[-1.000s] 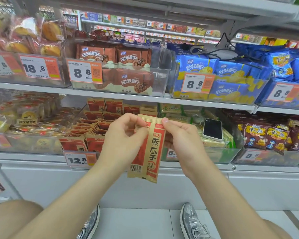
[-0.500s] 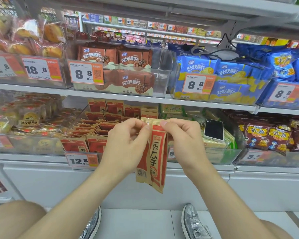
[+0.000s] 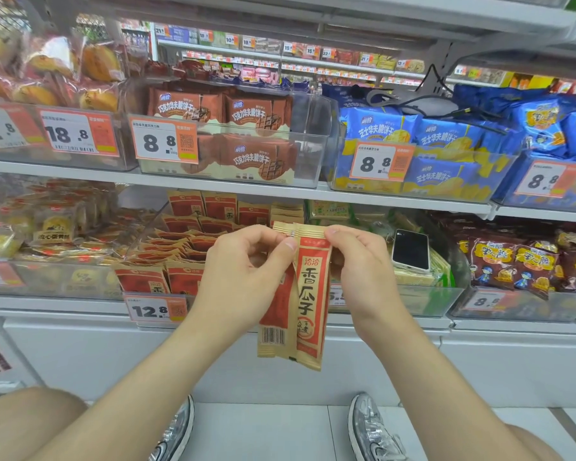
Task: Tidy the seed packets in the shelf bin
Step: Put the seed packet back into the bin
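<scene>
My left hand (image 3: pixel 243 274) and right hand (image 3: pixel 363 271) each pinch the top edge of two seed packets (image 3: pixel 311 294) at frame centre; they hang with their long axes vertical. The shelf bin (image 3: pixel 143 227) lies just behind, centre-left, nearer my left hand.

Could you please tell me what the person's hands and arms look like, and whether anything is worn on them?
Both the left hand and right hand are bare: no gloves, rings, watch or bracelets show. The forearms are bare too, with no sleeve in view.
</scene>
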Demonstrator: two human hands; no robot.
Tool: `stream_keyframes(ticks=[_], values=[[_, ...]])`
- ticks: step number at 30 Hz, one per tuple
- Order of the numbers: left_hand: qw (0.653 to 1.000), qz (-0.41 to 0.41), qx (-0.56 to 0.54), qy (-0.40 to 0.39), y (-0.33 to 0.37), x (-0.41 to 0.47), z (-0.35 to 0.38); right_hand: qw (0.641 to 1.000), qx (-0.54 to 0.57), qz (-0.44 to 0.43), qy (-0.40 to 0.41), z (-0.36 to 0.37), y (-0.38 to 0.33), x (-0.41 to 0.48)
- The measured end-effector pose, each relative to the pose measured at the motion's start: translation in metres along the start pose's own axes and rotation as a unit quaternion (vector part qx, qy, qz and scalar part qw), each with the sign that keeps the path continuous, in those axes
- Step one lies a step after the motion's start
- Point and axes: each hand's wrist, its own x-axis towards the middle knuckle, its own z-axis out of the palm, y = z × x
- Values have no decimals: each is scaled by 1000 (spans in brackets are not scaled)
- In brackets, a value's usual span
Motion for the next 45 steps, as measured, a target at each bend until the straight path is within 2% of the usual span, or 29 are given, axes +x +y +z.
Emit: stream_keyframes(ticks=[6,11,14,18,21,27,33,37,45], values=[[998,1,21,65,-4,2,-1,995,-62,54,-55,1,2,0],[990,-16,-38,137,-11,9,-4,970,-140,112,-164,1,6,-2],[988,-38,-65,132,-15,13,-7,961,-143,134,-193,2,7,-2],[996,-45,-33,76,-21,16,-8,978,-93,123,-144,1,9,1],[998,-50,36,31,-22,15,-9,985,-90,104,-100,-1,10,4],[992,-55,105,-36,-21,7,-8,992,-76,93,-28,-3,12,7],[988,-48,144,-27,-19,10,-11,993,-85,76,-38,-5,13,7],[987,-37,158,-12,-18,12,-12,991,-74,74,-80,-8,10,8],[988,-17,142,-63,-14,12,-18,988,-103,65,-92,-14,8,10]])
